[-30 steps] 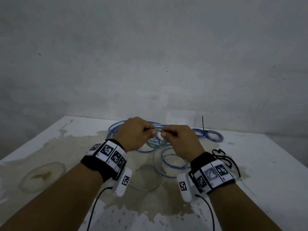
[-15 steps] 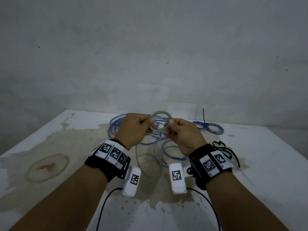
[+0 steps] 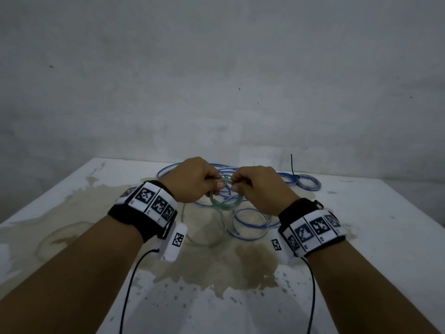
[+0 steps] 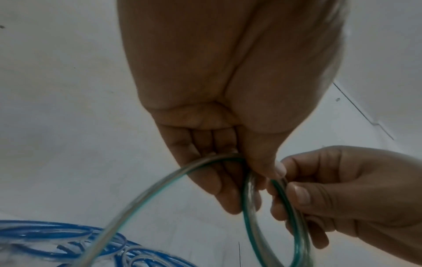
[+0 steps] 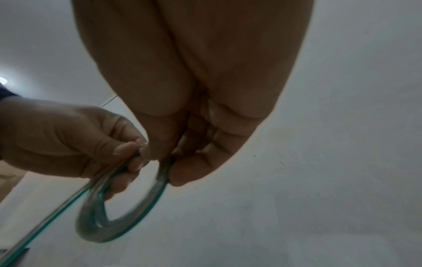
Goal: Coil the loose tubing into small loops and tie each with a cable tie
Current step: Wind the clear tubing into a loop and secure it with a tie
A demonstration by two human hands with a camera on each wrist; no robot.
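Note:
Both hands hold a small coil of clear green-striped tubing (image 3: 225, 205) above the table's middle. My left hand (image 3: 196, 180) pinches the coil's left side between thumb and curled fingers; in the left wrist view the green coil (image 4: 248, 224) hangs below them. My right hand (image 3: 258, 186) pinches the right side; in the right wrist view the green coil (image 5: 128, 229) curves down from its fingertips. A loose tail of the tube (image 3: 207, 242) trails onto the table. Blue-striped tubing (image 3: 250, 225) lies loose underneath and behind. A tied blue coil (image 3: 308, 184) with an upright black cable tie (image 3: 291, 163) sits back right.
The white table (image 3: 385, 237) carries a large brown stain (image 3: 216, 266) under the hands. A grey wall rises directly behind the table's far edge. More blue loops (image 4: 59, 240) show at the bottom left of the left wrist view. Black wrist-camera cables hang from both forearms.
The hands rose with the green coil held upright, then came back down; the coil now hangs below the fingers. Both hands kept their pinch throughout.

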